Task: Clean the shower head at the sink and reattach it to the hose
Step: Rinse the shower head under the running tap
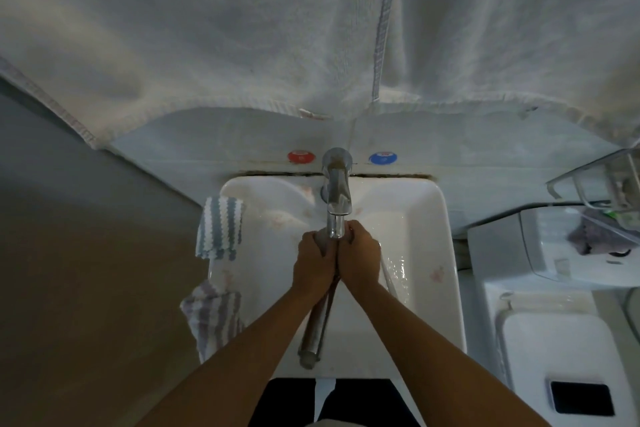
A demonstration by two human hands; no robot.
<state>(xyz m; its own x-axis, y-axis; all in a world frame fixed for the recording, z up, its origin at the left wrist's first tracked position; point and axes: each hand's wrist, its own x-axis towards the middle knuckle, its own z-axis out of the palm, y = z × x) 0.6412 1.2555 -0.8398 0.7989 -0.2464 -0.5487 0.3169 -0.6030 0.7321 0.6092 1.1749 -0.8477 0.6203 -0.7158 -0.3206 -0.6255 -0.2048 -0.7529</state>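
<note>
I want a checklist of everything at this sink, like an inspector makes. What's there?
Surface: white ceramic sink, wet.
Job's things: chrome shower head with long handle, held under the chrome tap.
Clutter: two striped cloths, one blue-white, one grey-white, on the sink's left rim.
Grips: left hand and right hand both curled round the head.
Cables: nothing seen.
Surroundings: white towels overhead; red and blue markers.

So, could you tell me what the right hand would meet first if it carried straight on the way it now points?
Most likely the faucet spout: the right hand, gripping the shower head, points up-frame with its fingertips already beside it. Depth is unclear.
</note>
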